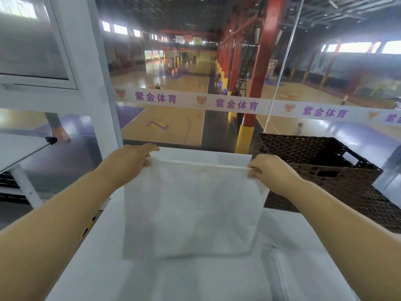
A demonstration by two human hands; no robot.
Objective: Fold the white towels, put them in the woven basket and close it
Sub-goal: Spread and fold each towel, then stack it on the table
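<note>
Worktop (195, 153) at gym window (184, 72): left hand (130, 161) and right hand (269, 170) each pinch a top corner of white towel (191, 213) hanging left of open woven basket (314, 161), right hand nearer.

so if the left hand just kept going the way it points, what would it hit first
Probably the window glass behind the table. The left hand, pinching the towel corner, points forward and slightly right; the basket looks off that line. Depth is unclear.
</note>
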